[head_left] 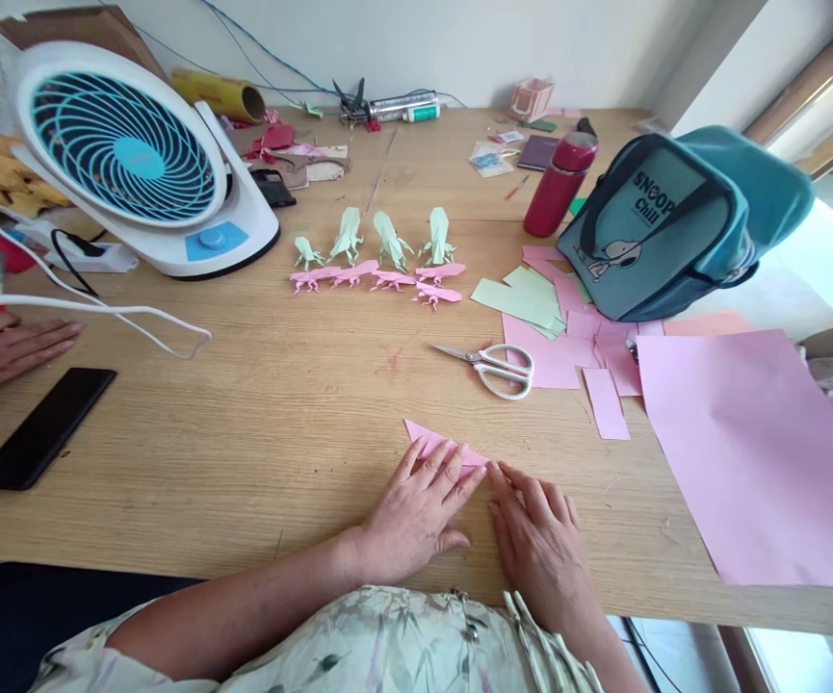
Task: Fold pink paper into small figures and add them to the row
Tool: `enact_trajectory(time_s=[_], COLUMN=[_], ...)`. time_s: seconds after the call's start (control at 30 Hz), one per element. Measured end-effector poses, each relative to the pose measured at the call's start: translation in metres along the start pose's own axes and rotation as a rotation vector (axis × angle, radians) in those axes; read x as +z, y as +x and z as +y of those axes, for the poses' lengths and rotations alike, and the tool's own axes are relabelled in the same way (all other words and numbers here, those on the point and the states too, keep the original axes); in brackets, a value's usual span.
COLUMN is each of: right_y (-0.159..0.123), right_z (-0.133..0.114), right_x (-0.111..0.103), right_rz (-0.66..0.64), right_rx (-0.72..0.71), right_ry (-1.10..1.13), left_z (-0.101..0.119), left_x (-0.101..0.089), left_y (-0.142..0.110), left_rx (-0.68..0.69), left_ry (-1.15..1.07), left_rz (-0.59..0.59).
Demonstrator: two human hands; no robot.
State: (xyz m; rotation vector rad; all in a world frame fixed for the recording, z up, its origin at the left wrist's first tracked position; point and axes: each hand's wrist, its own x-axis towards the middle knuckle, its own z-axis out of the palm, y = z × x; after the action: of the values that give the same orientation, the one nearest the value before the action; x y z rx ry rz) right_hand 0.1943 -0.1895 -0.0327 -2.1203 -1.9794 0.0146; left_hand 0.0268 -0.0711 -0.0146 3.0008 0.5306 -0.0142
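Note:
A small folded piece of pink paper (422,435) lies flat on the wooden table near its front edge, its upper edge slanting down to the right. My left hand (420,515) rests over it with fingers stretched out, covering much of the sheet. At the paper's right corner are the fingertips of my right hand (538,529), its fingers bent and close together; whether they pinch the corner cannot be made out. Beyond the paper lie scissors (495,368) with white handles. Farther back stand several pale green folded paper figures (391,241), with pink ones (391,280) in front.
Pink and green paper pieces (524,298) and a large pink sheet (741,452) lie right, beside a teal backpack (647,231) and red bottle (561,183). A white fan (134,164), a phone (44,428) and another person's hand (15,351) are left.

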Motion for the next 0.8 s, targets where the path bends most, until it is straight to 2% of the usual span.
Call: enact_trajectory(time_s=[0.23,0.57,0.8], right_y=[0.0,0.005,0.004], right_z=[-0.002,-0.003,-0.003], right_x=[-0.002,-0.005,-0.004], right_rz=[-0.026,-0.036,-0.053], right_rx=[0.005,-0.037,-0.014], right_ry=[-0.066,-0.105,-0.09], left_z=[0.003,0.007,0.01], left_x=[-0.003,0.01,0.004], left_y=[0.003,0.001,0.006], left_rx=[-0.019,0.029,0.003], left_ry=[-0.017,0.008,0.028], left_rz=[-0.037,-0.013,-0.033])
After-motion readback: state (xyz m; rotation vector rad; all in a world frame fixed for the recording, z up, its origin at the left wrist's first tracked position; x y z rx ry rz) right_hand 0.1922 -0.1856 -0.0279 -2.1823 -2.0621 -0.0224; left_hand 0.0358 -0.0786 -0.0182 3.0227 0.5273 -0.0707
